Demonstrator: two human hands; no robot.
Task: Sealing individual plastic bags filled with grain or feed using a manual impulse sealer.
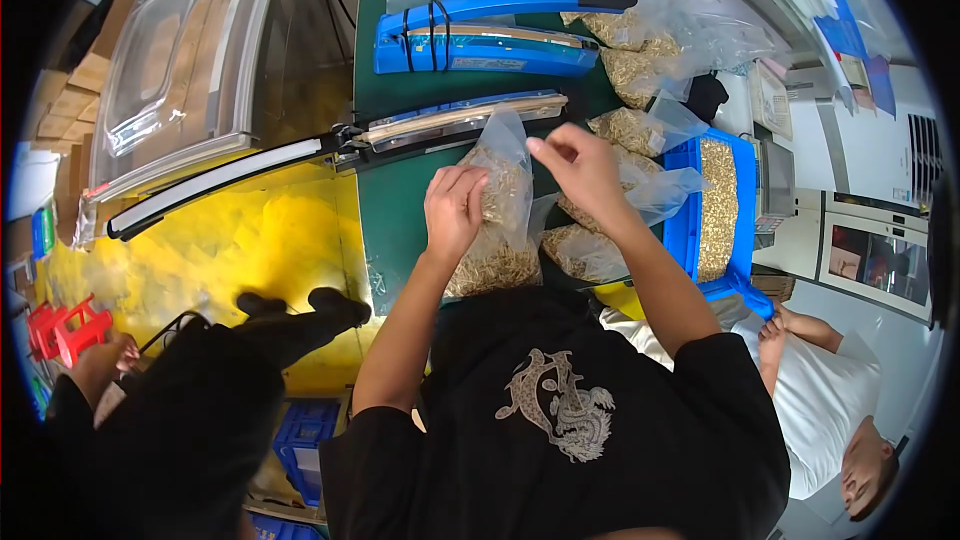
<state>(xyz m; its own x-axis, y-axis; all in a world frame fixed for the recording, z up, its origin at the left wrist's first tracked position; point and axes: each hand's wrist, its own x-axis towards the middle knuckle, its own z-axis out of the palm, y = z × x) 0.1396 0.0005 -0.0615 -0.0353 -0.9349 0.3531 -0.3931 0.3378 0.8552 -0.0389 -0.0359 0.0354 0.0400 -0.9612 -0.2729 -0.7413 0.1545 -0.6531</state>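
Black shirt (470, 390) is seen nearest, past which a filled clear bag (500, 265) on the table (392, 205) is pinched by the left grip (455, 208) (for the right grip (585, 175), close by, it cannot be told), seemingly being straightened, so its top should next be pulled flat.

- We see a whitish, translucent, tapering plastic bag (508, 195) with straw-tan flaky filling (490, 272).
- Beneath it we find a dark green flat tabletop (395, 190).
- We note a bright blue long-armed sealer (490, 59), its handle end black.
- We see a rectangular blue plastic tub (745, 210) of golden-tan flakes (718, 210).
- We see a glossy yellow floor (230, 250), streaked paler, and a red plastic stool (82, 333).
- We spot a black cloth T-shirt (450, 440) bearing a silvery-grey dragon pattern (575, 410).
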